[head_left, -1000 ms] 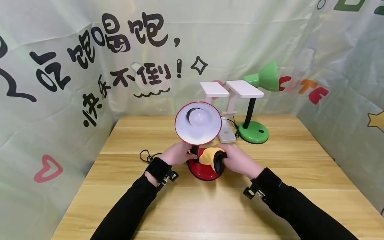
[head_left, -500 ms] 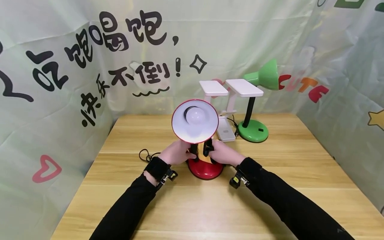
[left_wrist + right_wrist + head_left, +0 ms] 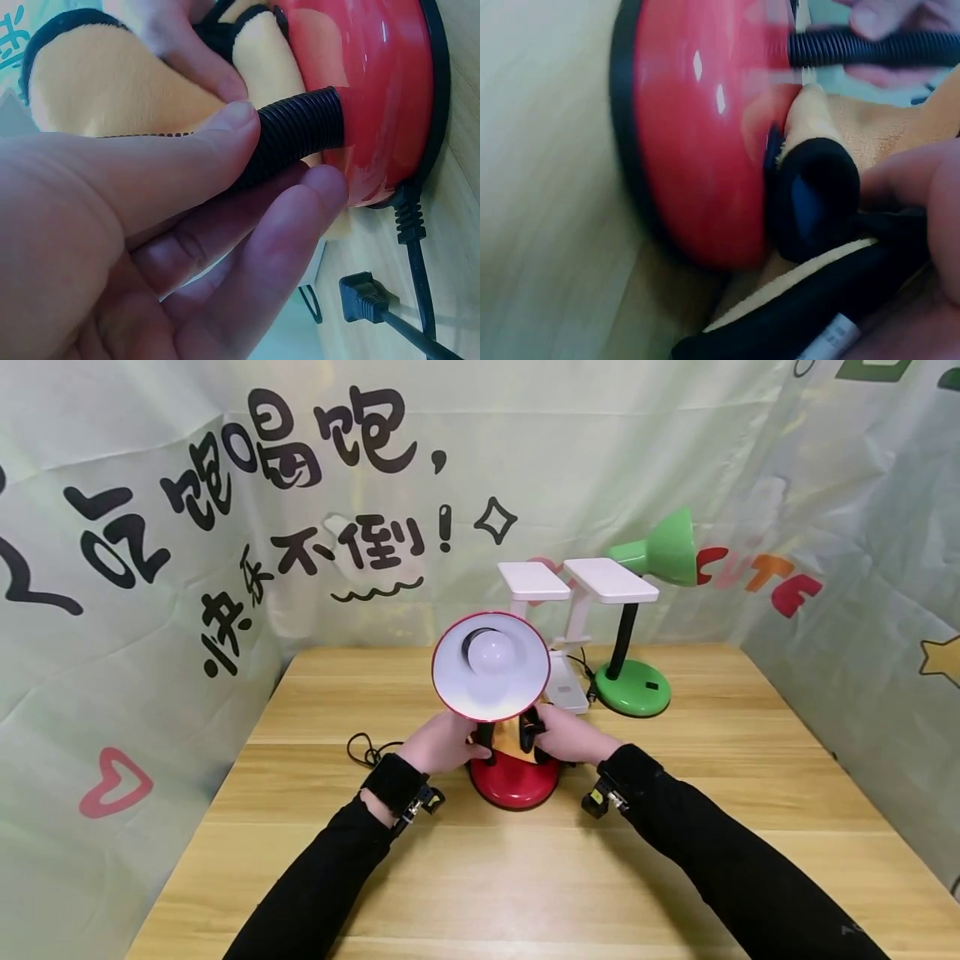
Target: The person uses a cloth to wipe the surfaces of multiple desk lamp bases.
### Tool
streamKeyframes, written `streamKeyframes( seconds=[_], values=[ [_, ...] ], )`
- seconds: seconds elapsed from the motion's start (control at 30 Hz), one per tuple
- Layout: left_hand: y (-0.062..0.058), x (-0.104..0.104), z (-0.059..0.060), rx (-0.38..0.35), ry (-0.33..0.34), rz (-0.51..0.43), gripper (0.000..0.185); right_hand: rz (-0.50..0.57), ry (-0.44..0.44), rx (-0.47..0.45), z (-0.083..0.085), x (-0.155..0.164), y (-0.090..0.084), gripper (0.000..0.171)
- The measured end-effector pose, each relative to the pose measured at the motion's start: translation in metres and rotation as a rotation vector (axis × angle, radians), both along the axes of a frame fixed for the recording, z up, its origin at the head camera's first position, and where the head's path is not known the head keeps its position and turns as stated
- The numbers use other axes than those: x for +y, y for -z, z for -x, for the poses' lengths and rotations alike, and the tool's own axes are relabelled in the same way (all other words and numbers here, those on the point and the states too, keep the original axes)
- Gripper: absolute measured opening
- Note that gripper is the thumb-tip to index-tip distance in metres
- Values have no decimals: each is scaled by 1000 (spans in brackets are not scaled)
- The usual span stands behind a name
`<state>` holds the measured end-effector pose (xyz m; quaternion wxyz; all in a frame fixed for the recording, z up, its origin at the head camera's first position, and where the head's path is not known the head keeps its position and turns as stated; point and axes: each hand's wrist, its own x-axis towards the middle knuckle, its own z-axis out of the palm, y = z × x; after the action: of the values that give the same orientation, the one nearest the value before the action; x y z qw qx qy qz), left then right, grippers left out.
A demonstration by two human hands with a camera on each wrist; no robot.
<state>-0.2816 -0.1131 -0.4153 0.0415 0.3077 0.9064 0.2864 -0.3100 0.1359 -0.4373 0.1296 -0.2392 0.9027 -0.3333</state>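
A red desk lamp (image 3: pixel 513 787) stands upright, its white-lined shade (image 3: pixel 517 693) and bulb facing the head camera. My left hand (image 3: pixel 441 745) grips its black ribbed gooseneck (image 3: pixel 311 118) just above the base, thumb on one side and fingers on the other. In my right hand (image 3: pixel 576 735) is a bunched yellow cloth with black edging (image 3: pixel 508 742), held at the right of the neck. The right wrist view has part of the cloth (image 3: pixel 870 124) lying against the top of the red base (image 3: pixel 697 150), with a white tag (image 3: pixel 832 337) hanging from it.
Behind the lamp stand two white folding desk lamps (image 3: pixel 611 583) and a green desk lamp (image 3: pixel 633 689). A black cord (image 3: pixel 365 750) lies left of my left hand, and its plug (image 3: pixel 360 296) rests on the wooden table (image 3: pixel 465 893). A printed curtain (image 3: pixel 600 460) hangs behind.
My right hand has moved left with the cloth, from the base's right side toward the neck, then slightly back right. The left hand keeps its grip on the gooseneck.
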Motion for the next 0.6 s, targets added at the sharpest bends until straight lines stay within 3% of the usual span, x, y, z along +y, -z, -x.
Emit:
streamKeyframes(
  seconds=[0.13,0.23,0.33,0.53,0.6],
  values=[
    [1,1,0,0,-3,-2,55,18,14,-48,-3,24,-2,21],
    [1,1,0,-1,-4,-5,52,28,15,-55,-9,39,-3,27],
    [1,0,0,-15,-7,-10,47,-8,-32,-37,-21,45,-7,31],
    [-1,1,0,-16,-27,40,32,-147,-165,80,-55,35,-14,64],
    [-2,1,-1,-11,-27,48,30,-165,-240,122,-67,28,-15,67]
  ],
)
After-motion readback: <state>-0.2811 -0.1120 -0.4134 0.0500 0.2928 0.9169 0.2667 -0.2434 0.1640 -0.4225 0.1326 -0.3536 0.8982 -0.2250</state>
